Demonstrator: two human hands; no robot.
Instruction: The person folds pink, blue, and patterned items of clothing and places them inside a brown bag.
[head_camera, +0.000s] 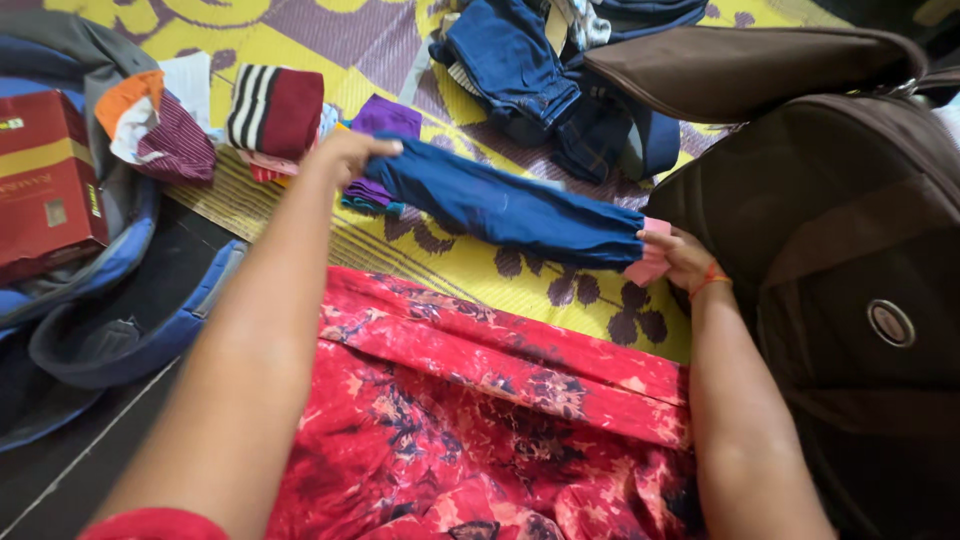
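A blue folded garment (505, 208) was gripped at both ends, the left hand (350, 152) closed on one, the right hand (678, 258) pinching the other. Beneath the grip lay a yellow patterned mat (470, 270); beyond it, heaped clothes (540, 70) were seen.

The folded trousers (505, 207) lie across the mat (470, 270), between the left hand (350, 150) and right hand (680, 258). A bag (830, 250) stands right; a clothes pile (560, 70) lies behind; a box (45, 180) sits left in another bag (120, 320).
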